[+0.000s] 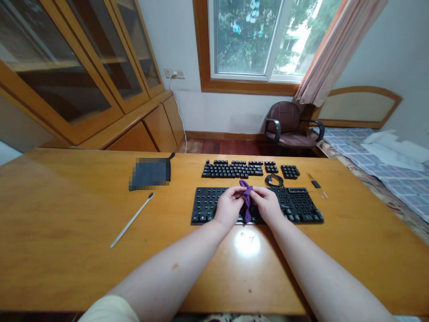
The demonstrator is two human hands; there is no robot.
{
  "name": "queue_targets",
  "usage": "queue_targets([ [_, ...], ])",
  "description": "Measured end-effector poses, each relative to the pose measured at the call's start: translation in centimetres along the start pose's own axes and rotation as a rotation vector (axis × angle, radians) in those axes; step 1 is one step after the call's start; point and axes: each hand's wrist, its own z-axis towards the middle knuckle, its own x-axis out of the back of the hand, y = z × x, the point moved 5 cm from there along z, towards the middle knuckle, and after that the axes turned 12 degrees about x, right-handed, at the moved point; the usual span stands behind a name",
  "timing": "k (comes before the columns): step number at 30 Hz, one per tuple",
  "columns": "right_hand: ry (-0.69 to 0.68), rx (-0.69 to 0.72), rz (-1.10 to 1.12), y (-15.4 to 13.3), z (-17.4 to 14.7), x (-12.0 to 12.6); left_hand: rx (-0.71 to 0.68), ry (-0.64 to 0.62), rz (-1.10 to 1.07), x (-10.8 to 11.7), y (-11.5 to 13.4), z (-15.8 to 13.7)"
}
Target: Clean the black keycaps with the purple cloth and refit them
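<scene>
A bunched purple cloth (248, 201) hangs between my two hands, above the middle of a black keyboard base (303, 201). My left hand (230, 205) pinches the cloth from the left, and my right hand (267, 203) pinches it from the right. Most keys are off the base, though some stay along its front row. Behind it the removed black keycaps (234, 170) lie laid out in keyboard order, with a separate number-pad block (290, 171). A coiled black cable (274, 180) rests between the keycaps and the base. My hands hide the base's middle.
On the wooden table (83, 214), a thin white brush (132, 221) with a dark tip lies to the left, below a dark pouch (150, 173). A keycap puller (317, 184) with wire loops lies at the right. Beyond the table stand a chair (284, 120) and a bed.
</scene>
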Motion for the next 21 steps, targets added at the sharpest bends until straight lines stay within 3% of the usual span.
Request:
queue_targets([
  [7, -0.052, 0.028, 0.094, 0.6, -0.1, -0.5, -0.109, 0.085, 0.079, 0.4, -0.3, -0.4],
  [13, -0.114, -0.022, 0.143, 1.2, -0.1, -1.1, -0.275, 0.174, 0.434, 0.6, 1.2, -1.2],
  [21, -0.157, -0.001, 0.025, 0.6, -0.3, -1.2, -0.302, 0.168, 0.512, 0.5, 1.5, -1.6],
])
